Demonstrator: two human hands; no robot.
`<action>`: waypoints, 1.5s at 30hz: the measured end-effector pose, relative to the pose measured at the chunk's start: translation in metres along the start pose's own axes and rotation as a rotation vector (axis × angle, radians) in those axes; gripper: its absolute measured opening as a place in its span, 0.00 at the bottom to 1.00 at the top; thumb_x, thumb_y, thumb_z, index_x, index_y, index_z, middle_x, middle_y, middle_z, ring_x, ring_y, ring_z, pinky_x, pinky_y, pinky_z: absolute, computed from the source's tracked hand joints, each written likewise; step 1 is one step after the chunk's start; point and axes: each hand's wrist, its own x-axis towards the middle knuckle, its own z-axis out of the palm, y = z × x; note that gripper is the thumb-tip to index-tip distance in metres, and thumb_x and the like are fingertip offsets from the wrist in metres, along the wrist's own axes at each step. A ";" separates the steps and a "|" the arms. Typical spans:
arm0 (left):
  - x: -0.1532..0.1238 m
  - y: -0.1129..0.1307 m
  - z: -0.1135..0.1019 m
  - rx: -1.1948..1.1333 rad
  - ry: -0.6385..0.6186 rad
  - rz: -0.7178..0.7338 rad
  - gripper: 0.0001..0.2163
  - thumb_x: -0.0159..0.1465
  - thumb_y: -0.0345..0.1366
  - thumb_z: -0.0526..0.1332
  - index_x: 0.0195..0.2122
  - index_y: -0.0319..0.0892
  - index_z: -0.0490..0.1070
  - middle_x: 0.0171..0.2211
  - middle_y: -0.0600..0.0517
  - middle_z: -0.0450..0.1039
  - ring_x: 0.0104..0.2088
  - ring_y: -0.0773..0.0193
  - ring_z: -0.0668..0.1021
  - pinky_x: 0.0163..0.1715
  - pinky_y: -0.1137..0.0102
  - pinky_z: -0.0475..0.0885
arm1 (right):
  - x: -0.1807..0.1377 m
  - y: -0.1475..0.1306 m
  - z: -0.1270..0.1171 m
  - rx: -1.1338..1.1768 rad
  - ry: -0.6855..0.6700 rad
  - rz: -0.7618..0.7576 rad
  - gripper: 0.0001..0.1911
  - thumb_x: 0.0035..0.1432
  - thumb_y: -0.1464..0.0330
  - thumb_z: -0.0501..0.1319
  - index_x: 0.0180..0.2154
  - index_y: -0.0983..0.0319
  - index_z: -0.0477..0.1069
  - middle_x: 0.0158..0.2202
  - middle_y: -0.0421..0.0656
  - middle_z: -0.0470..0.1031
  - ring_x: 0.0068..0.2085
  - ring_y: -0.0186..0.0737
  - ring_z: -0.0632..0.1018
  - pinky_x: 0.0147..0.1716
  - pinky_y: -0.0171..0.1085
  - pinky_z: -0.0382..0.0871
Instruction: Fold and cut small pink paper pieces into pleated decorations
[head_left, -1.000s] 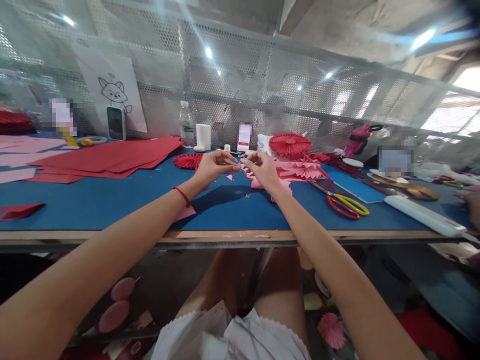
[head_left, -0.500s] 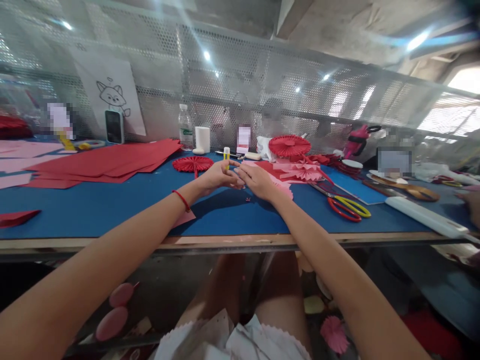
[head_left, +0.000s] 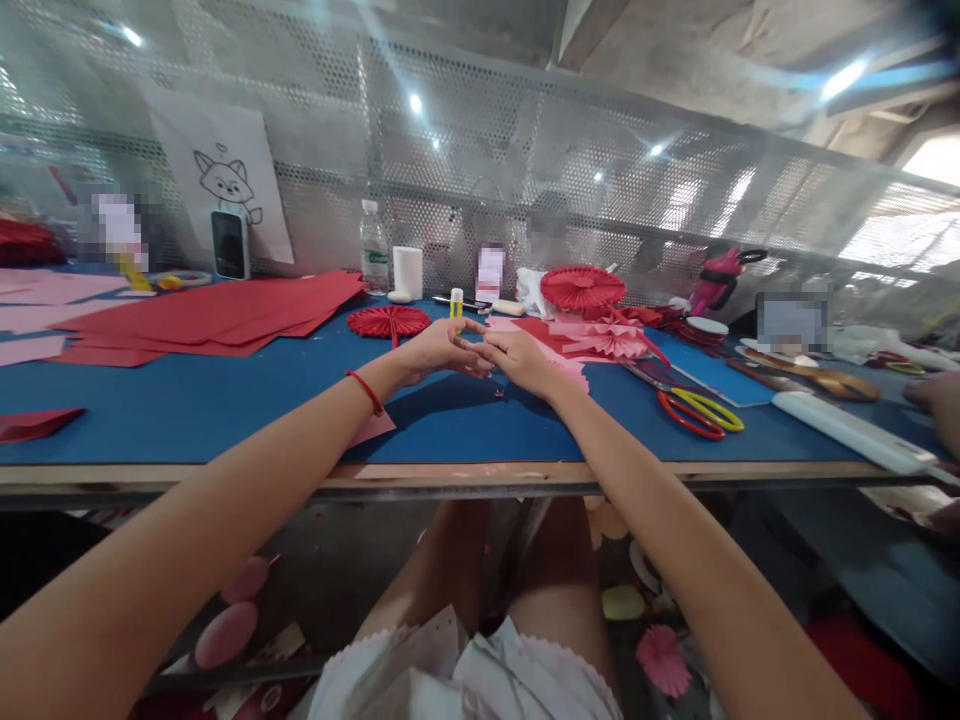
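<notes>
Above the blue tabletop, my left hand [head_left: 433,352] has its fingers stretched and bent toward the right, the index apart from the others. My right hand [head_left: 523,362] meets those fingertips with its own fingers curled closed; whatever lies between them is hidden. Just behind my left hand stands a yellow glue stick [head_left: 456,303] with a white cap. A red pleated paper rosette [head_left: 388,321] lies to the left of it. Pink pleated paper [head_left: 609,337] is beyond my right hand, and a small dark scrap [head_left: 499,393] lies beneath the hands.
Red paper sheets [head_left: 217,312] spread at the left. A larger red rosette [head_left: 583,289], scissors [head_left: 701,412] with red and yellow handles and a long white tool [head_left: 851,432] are on the right. A bottle [head_left: 373,250] stands at the back. Another person's hand [head_left: 937,400] shows at the right edge.
My right hand's fingers, flatter over my left fingers before, are now curled in. Both hands stay together in the same place; the view has shifted slightly.
</notes>
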 end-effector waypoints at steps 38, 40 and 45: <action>0.038 -0.035 0.001 -0.349 -0.179 -0.207 0.24 0.45 0.26 0.77 0.29 0.46 0.60 0.20 0.64 0.73 0.16 0.70 0.75 0.15 0.78 0.74 | -0.018 0.007 0.018 0.781 -0.076 0.391 0.11 0.71 0.62 0.56 0.54 0.54 0.65 0.27 0.35 0.71 0.23 0.32 0.71 0.22 0.33 0.64; 0.039 -0.036 0.002 -0.385 -0.142 -0.236 0.22 0.46 0.25 0.76 0.29 0.47 0.62 0.18 0.64 0.73 0.15 0.70 0.74 0.14 0.78 0.72 | -0.019 0.011 0.017 0.859 -0.045 0.429 0.11 0.70 0.64 0.57 0.53 0.53 0.65 0.24 0.32 0.64 0.21 0.30 0.68 0.19 0.30 0.62; 0.037 -0.038 -0.002 -0.337 -0.099 -0.181 0.22 0.48 0.28 0.75 0.37 0.53 0.66 0.23 0.59 0.81 0.22 0.63 0.82 0.24 0.73 0.76 | -0.019 0.012 0.015 1.004 0.043 0.445 0.12 0.69 0.70 0.56 0.52 0.51 0.64 0.25 0.31 0.64 0.22 0.28 0.70 0.20 0.27 0.66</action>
